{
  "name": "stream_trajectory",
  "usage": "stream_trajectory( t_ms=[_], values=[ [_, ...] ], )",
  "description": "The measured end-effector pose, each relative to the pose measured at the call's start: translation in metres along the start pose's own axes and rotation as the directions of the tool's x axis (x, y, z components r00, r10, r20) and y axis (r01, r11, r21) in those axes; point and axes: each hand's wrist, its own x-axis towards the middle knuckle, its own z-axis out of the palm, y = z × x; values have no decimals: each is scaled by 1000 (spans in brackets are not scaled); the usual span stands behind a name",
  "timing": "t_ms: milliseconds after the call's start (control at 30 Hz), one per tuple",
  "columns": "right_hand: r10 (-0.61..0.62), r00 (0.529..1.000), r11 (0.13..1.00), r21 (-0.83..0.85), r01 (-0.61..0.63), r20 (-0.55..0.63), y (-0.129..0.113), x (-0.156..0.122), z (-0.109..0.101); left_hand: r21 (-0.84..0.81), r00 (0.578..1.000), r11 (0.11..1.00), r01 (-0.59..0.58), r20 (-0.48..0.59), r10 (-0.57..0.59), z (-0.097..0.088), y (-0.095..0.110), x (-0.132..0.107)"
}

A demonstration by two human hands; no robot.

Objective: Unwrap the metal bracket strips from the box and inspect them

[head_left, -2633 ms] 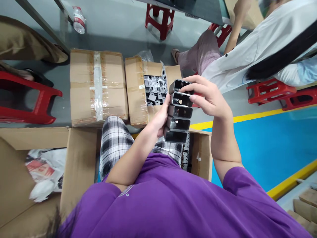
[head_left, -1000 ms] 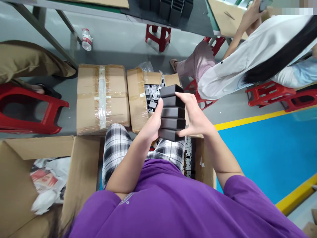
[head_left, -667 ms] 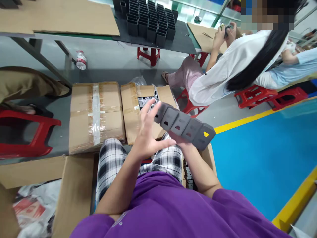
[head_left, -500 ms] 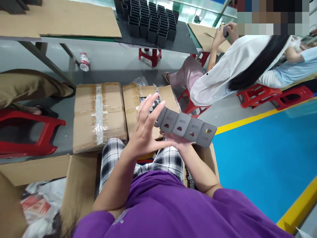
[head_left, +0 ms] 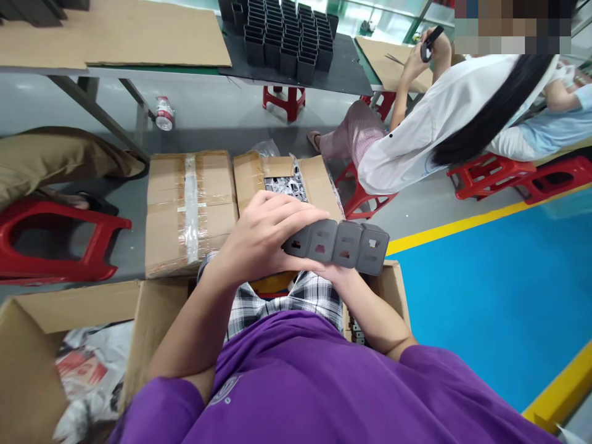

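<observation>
A row of several dark grey rectangular casings point(head_left: 348, 237) sits above my lap, standing side by side. Small slots and cut-outs mark their faces. My left hand point(head_left: 266, 231) wraps over the left end of the row, thumb along the lower edge and fingers across the top, hiding the casings there. Beneath the row lies my right hand point(head_left: 337, 273), supporting it; its fingers are mostly hidden by the casings.
Many black hollow tubes point(head_left: 289, 40) stand on the table ahead. Before me are a taped carton point(head_left: 166, 216) and an open carton point(head_left: 321, 182) of small shiny parts. An open box point(head_left: 104, 305) is at left. A person point(head_left: 411, 142) works at right, near red stools point(head_left: 490, 176).
My left hand has closed from a spread pose onto the left end of the casing row. The row has shifted slightly left, and fewer faces show.
</observation>
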Motion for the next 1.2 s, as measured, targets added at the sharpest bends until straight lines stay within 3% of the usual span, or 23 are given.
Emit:
stream_trajectory(
  t_ms=[100, 233, 367, 667, 833, 967, 1200],
  values=[
    [174, 978, 927, 354, -122, -118, -10, -3, 11, 13, 1000, 1000, -15, -20, 15, 2, 0, -1],
    [255, 952, 855, 500, -139, -171, -20, -5, 21, 57, 998, 997, -51, -38, 53, 4, -1, -2],
    [286, 945, 856, 486, -179, -157, -24, -7, 23, 77, 999, 997, -31, -26, 33, 5, -2, -2],
    [233, 964, 876, 457, -151, -128, -34, -7, 39, 86, 998, 995, -44, -46, 48, 7, 1, -3],
    [164, 974, 873, 483, -68, -159, -30, -8, 40, -42, 994, 998, -55, -98, 51, 2, -7, -11],
    [178, 971, 878, 471, -83, -160, -25, -9, 39, -177, 988, 977, -116, -126, 94, 3, -12, -15],
    [186, 971, 887, 451, -98, -153, -26, -11, 46, -221, 981, 967, -130, -170, 93, 7, -12, -17]
  ],
)
